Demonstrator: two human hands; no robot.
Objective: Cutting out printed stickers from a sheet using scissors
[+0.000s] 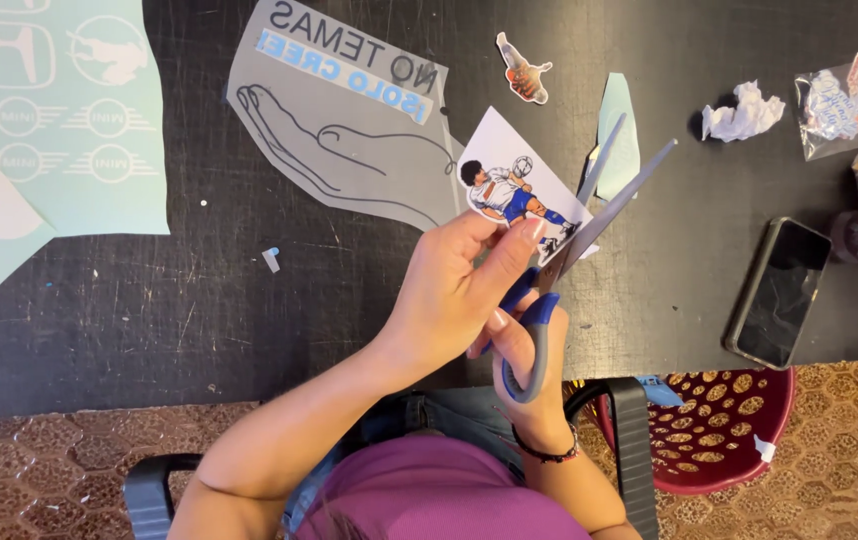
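- Holding a small sticker sheet point(514, 185) with my left hand point(454, 290), I pinch it between thumb and fingers. It shows a cartoon boy kicking a ball.
- My right hand point(529, 375) is wrapped around the blue and grey handles of the scissors point(574, 240), just under my left hand.
- The scissor blades are spread apart, pointing up and away from me, and the sheet sits between them.
- Just past my left hand lies a grey sheet point(349, 130) with a drawn hand on it.
- Far to my left is a pale green sheet point(59, 110) of round shapes.
- To my right, a black phone point(779, 290) lies flat on the dark table point(199, 300).
- Further off sits a crumpled white paper point(744, 112).
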